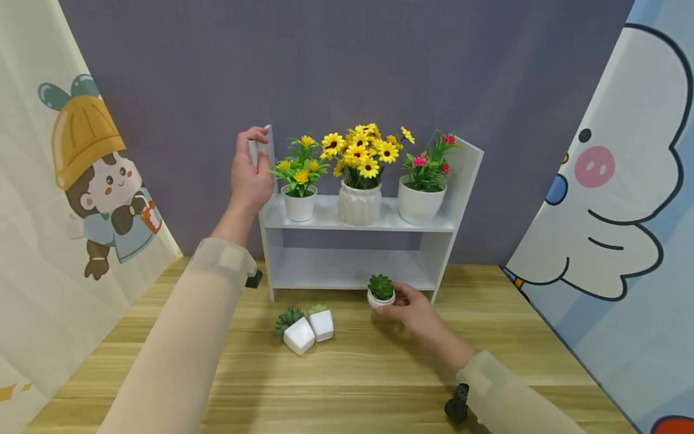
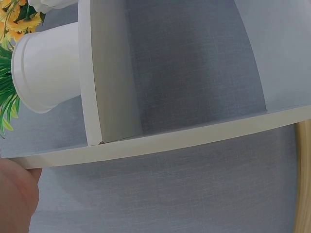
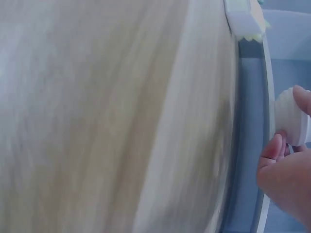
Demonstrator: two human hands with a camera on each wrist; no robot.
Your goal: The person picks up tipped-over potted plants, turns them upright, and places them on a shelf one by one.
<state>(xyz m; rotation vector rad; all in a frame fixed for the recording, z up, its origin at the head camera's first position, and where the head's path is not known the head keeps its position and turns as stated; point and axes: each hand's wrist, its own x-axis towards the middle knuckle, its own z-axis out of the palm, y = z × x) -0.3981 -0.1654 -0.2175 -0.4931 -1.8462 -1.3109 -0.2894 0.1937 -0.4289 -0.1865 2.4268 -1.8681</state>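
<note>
My right hand (image 1: 414,310) pinches a small round white pot (image 3: 290,115) holding a dark green succulent (image 1: 382,287). The pot is in front of the lower board of a white two-tier shelf (image 1: 347,268), near its right end. With fingers and thumb on either side, my left hand (image 1: 252,172) grips the shelf's left side panel (image 1: 264,147) near the top. On the upper board stand a yellow-flowered plant in a white pot (image 1: 299,206), yellow daisies in a ribbed white vase (image 1: 360,204) and a pink-flowered plant in a white pot (image 1: 422,202).
Two succulents in angular white pots, a left one (image 1: 299,336) and a right one (image 1: 322,325), lie tipped over on the wooden table (image 1: 347,398) before the shelf. A dark grey cloth (image 1: 347,60) hangs behind, with printed curtains at both sides.
</note>
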